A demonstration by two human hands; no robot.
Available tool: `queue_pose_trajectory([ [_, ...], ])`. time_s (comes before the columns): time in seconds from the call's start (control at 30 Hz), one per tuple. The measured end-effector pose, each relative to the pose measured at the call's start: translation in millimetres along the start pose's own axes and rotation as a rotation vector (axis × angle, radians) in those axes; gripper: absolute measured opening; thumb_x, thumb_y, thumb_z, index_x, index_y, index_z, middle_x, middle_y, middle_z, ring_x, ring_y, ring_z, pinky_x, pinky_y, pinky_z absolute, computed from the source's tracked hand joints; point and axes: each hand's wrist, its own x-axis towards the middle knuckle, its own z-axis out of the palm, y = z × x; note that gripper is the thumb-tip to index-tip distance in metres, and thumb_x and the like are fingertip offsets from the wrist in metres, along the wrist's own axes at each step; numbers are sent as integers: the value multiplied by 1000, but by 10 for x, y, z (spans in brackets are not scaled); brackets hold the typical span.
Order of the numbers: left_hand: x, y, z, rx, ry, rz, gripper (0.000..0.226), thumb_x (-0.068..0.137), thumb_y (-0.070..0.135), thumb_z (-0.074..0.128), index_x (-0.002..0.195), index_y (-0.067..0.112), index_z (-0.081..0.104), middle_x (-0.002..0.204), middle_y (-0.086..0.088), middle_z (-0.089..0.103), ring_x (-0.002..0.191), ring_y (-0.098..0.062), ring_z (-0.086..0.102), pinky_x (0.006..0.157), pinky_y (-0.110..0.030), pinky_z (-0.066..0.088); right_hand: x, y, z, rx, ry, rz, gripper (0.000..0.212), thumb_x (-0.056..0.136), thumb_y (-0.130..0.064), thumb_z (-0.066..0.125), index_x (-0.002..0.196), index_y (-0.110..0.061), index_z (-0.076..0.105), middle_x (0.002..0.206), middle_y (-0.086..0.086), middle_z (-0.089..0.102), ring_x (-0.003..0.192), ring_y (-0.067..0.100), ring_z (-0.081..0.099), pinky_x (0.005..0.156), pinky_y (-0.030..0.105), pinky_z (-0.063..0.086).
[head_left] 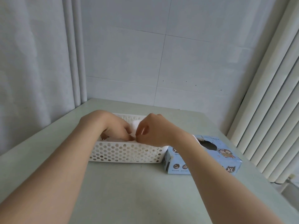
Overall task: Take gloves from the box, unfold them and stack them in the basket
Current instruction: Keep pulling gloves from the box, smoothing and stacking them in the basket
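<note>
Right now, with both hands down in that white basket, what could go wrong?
1. The left hand and right hand seem to pinch a thin white glove inside the white basket. It is hard to see, so a fold may stay in.
2. The right forearm crosses above the blue XL glove box and could knock it.
3. The light-looking basket may slide if tugged.
</note>
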Motion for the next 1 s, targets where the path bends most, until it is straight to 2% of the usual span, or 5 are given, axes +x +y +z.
queue_pose_trajectory([
  [0.17, -47, 138, 2, 170, 81, -42, 71, 91, 71, 61, 151, 38, 46, 154, 3, 45, 128, -23, 55, 107, -39, 49, -75, 102, 90, 84, -11, 79, 41, 97, -27, 61, 58, -16, 57, 62, 8, 56, 43, 4, 45, 51, 19, 40],
  [0.47, -72, 543, 68, 35, 545, 300, 35, 104, 8, 43, 123, 24, 67, 124, 6, 59, 108, -11, 54, 90, -27, 44, -384, 419, 121, 211, 531, 72, 32, 93, -1, 49, 107, -15, 74, 95, -2, 72, 87, 13, 62, 78, 27, 50],
  [0.63, 86, 887, 390, -14, 663, 491, 33, 104, 9, 43, 124, 22, 66, 126, 4, 66, 115, -14, 62, 99, -35, 52, -588, 838, 43, 128, 563, 241, 39, 85, 1, 50, 109, -23, 69, 101, -5, 59, 98, 18, 55, 93, 40, 47],
  [0.77, 211, 1035, 637, 79, 745, 562, 27, 105, 21, 46, 121, 22, 68, 118, 4, 70, 113, -18, 61, 98, -37, 50, -802, 1029, 64, 111, 493, 294, 35, 88, -31, 45, 114, -31, 68, 105, -9, 58, 108, 18, 52, 98, 39, 34],
  [1.0, 325, 1070, 785, 158, 817, 564, 31, 103, 41, 51, 126, 24, 63, 100, 6, 65, 110, -19, 54, 92, -38, 41, -823, 1127, 101, 230, 558, 237, 9, 93, -38, 69, 90, -31, 73, 83, -14, 72, 87, 11, 66, 87, 47, 55],
])
